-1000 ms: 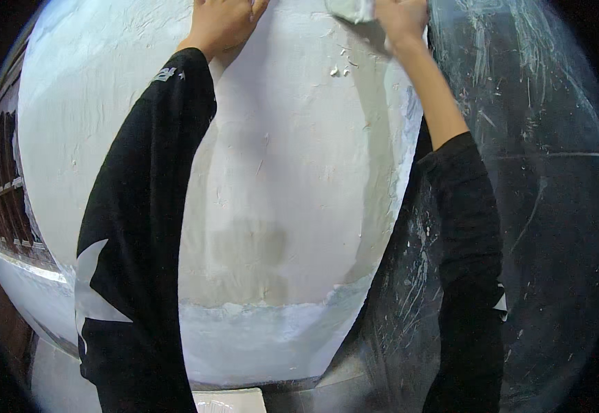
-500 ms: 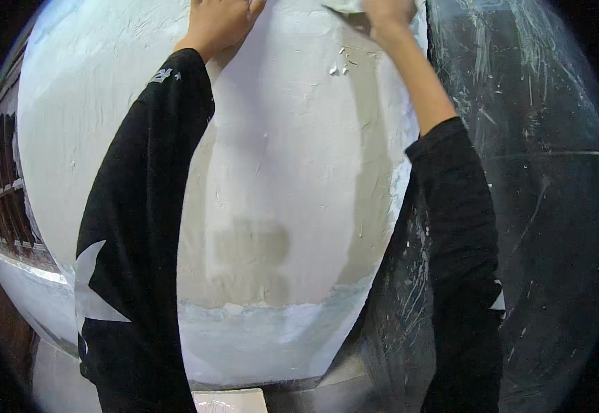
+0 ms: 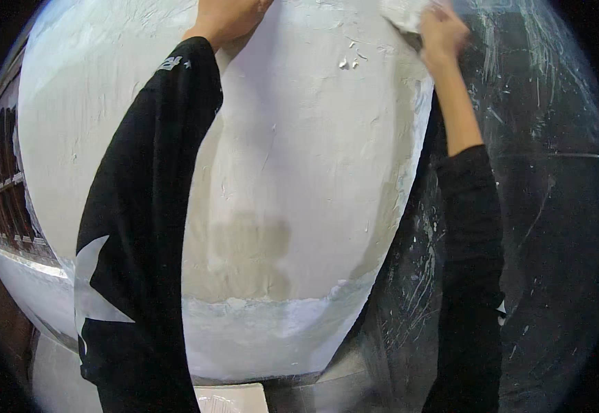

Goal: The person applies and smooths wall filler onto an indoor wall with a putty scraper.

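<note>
A curved-looking white plastered surface (image 3: 313,172) fills the middle, with rough ridges and small lumps near the top. My left hand (image 3: 230,17) is against its upper part, fingers mostly beyond the top edge, so what they hold, if anything, is hidden. At the upper right edge of the surface, my right hand (image 3: 444,34) is closed, somewhat blurred, on a flat spreading tool (image 3: 402,17) coated with white paste.
A dark, scratched panel (image 3: 554,248) runs down the right side. At the far left is a dark brown barred window (image 3: 2,186) with a whitish ledge below. A pale flat board (image 3: 234,399) lies at the bottom centre, below the plastered surface.
My right hand and the spreading tool have moved rightward to the edge of the white surface, and are lower than a moment ago. My left hand has shifted slightly right and up.
</note>
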Available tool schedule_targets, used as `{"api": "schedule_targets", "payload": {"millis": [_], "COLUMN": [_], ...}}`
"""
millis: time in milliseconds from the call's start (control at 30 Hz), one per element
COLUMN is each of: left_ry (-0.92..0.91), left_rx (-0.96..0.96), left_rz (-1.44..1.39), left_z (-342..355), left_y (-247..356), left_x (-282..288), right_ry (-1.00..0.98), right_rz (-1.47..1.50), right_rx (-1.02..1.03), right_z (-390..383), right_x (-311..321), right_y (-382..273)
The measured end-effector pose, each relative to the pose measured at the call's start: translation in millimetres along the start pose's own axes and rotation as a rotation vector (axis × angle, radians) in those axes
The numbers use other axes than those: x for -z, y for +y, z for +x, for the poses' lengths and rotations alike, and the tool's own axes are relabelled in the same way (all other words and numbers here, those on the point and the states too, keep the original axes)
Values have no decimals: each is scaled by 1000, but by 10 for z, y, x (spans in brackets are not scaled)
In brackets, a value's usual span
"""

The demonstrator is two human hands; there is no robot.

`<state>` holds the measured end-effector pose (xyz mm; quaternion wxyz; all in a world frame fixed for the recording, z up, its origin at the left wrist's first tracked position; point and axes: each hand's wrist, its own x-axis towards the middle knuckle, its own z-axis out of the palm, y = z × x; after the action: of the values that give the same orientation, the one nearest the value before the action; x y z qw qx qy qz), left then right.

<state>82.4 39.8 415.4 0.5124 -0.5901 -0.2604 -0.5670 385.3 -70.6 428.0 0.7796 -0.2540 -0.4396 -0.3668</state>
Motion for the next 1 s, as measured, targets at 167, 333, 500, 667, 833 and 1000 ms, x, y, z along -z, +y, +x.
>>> {"api": "schedule_targets", "payload": {"millis": [167,333,500,667,833,1000], "left_ry": [35,6,41,22,13,17], "left_rx": [8,12,6,9,8,14], "left_rz": [-13,-23,-12,-32,-5,-2], "left_z": [8,2,13,-10,0,28], "left_y": [23,-14,-8,12,-48,45], "left_x": [-3,3,-12,-17,-17,-21], "right_ry": [-84,32,-81,-180,-270,-86], "right_rz": [316,-144,239,126,-135,318], "right_rx": [-24,408,2,-19,-98,-72], "right_z": [-106,-510,-232,-762,-951,-680], "right_x": [135,-252,336,87,442,745], "right_y": [-212,-85,-18,-461,-324,-188]}}
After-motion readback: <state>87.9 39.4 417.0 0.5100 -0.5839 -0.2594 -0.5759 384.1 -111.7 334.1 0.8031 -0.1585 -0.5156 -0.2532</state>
